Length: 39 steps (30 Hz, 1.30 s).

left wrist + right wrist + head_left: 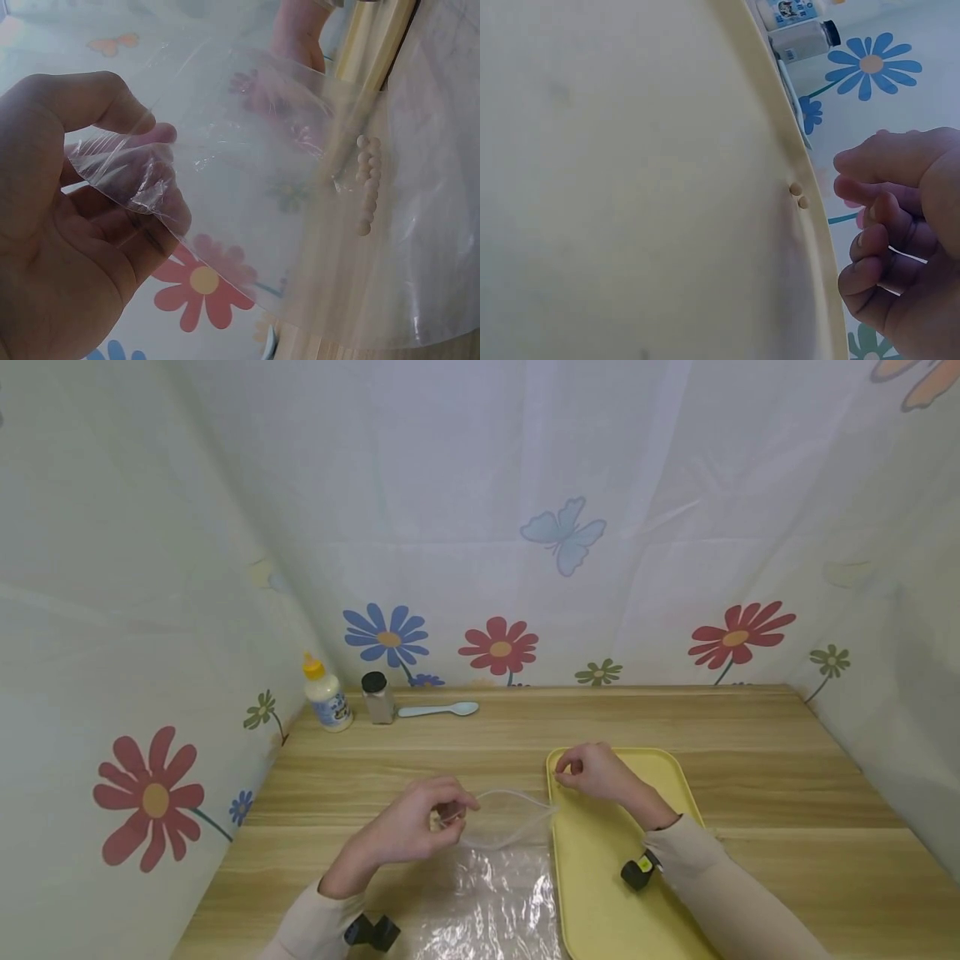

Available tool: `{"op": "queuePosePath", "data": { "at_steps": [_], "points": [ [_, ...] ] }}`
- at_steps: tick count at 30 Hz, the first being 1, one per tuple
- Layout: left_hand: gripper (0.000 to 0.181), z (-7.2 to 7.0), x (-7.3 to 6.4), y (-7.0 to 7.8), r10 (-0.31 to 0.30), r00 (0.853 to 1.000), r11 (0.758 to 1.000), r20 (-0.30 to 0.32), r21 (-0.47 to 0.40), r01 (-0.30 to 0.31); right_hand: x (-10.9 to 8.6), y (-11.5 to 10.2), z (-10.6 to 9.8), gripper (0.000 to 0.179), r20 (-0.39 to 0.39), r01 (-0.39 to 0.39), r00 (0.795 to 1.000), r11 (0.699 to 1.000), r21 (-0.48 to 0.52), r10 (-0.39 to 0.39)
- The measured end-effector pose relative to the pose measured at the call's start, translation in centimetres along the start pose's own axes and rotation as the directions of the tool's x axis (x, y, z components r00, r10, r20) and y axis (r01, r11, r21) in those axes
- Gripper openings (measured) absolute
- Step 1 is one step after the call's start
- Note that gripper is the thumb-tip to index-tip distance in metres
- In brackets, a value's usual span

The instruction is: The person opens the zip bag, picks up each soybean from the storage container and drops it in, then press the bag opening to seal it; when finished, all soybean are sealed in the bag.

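My left hand (420,818) pinches one side of the mouth of a clear plastic bag (247,165), thumb on one face and fingers on the other. The bag's mouth gapes toward the right, and its body lies over the wood table. Through its film a row of several small pale balls (370,184) shows. My right hand (596,771) is over the far left corner of the yellow tray (607,893), fingers loosely bent, with nothing visible between them. Close to the tray's rim, near those fingers, lie two small tan balls (796,189).
At the back left of the table (787,777) stand a white bottle with a yellow nozzle (327,697) and a black-capped jar (378,700). A pale blue spoon (438,710) lies beside the jar. Flower-printed curtains (480,527) enclose the back and sides.
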<state>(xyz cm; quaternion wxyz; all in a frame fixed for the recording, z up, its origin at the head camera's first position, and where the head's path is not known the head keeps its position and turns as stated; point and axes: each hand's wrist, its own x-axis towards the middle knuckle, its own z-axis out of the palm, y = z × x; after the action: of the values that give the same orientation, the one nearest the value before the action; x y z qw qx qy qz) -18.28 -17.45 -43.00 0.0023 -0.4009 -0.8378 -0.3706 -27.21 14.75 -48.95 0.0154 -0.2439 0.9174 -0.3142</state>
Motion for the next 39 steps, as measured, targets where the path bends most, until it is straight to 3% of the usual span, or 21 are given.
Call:
{"op": "queuePosePath", "data": {
  "at_steps": [14,39],
  "points": [
    [0.029,0.08,-0.01,-0.05,0.005,1.000,1.000,-0.016,0.010,-0.005,0.27,0.61,0.56,0.006,0.037,0.101,0.995,0.988,-0.119,-0.097],
    [0.026,0.03,-0.08,-0.16,0.007,1.000,1.000,-0.007,-0.001,-0.007,0.23,-0.10,0.48,0.005,0.081,0.097,0.993,0.982,-0.161,-0.085]
  ]
}}
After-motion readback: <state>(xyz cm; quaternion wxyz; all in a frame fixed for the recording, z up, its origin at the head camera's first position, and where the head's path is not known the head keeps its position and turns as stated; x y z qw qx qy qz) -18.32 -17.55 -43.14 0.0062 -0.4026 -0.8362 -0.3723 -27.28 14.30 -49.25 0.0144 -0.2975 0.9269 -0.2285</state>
